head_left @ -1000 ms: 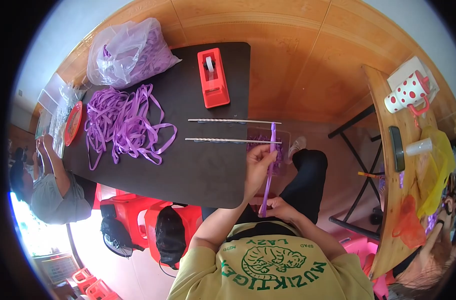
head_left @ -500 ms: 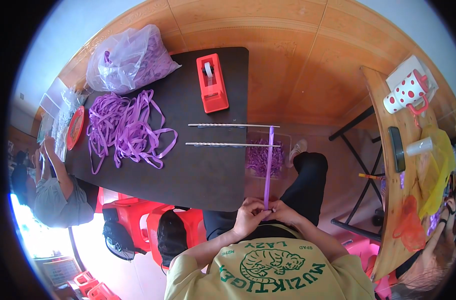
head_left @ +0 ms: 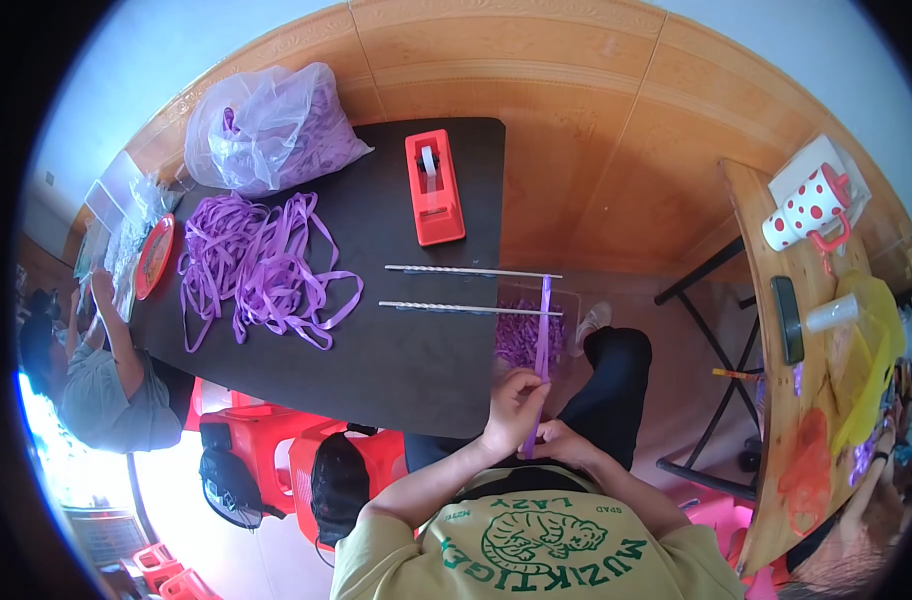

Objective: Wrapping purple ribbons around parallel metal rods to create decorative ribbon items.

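- At the black table's [head_left: 396, 340] near edge, left hand [head_left: 511, 410] and right hand [head_left: 561, 442] are both pinching one purple ribbon strip [head_left: 543, 330].
- Two metal rods [head_left: 471, 290] are lying beneath the strip.
- One red tape dispenser [head_left: 434, 187], one ribbon heap [head_left: 256, 265] and one ribbon bag [head_left: 266, 130] are sitting behind.

Black table [head_left: 396, 340] carries a red tape dispenser [head_left: 434, 187] near its far edge. Left of the dispenser lie loose purple ribbons [head_left: 256, 265]; beyond them, a clear bag [head_left: 271, 125]. Red plate [head_left: 155, 255] at the table's left end.
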{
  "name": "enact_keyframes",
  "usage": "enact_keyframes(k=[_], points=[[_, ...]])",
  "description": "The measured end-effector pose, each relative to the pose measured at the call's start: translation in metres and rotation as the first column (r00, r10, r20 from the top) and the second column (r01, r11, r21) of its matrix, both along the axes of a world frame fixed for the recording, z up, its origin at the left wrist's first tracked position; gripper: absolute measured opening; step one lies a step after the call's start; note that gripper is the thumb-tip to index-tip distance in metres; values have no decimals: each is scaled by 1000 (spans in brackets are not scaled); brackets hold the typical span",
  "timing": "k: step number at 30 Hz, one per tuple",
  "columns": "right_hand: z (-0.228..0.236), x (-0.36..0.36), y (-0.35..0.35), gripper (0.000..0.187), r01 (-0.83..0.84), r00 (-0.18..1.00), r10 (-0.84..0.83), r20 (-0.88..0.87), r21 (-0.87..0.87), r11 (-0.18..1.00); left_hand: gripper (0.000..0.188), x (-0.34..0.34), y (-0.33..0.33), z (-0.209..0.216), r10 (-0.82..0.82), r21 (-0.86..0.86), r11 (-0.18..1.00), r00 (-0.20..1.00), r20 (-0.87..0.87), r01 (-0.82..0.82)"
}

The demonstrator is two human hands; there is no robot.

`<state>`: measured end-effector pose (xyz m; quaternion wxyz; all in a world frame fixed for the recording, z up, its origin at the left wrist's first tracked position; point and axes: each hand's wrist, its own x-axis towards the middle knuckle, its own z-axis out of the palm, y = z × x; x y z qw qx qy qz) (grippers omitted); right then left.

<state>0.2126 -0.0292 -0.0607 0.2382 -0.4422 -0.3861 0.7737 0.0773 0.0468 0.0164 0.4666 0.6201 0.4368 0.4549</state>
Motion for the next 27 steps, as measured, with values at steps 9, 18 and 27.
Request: enact_keyframes(k=[9,18,27], points=[[8,0,1,28,-18,1000,18,4,15,1000,10,24,27,-4,102,-222,974,960,262,-43],[1,3,1,23,-37,999,36,38,31,999,14,32,39,15,160,-345,938,846,508,30],[-2,3,3,21,-77,997,77,-2,49,996,18,28,53,8,160,-492,849,792,589,194]])
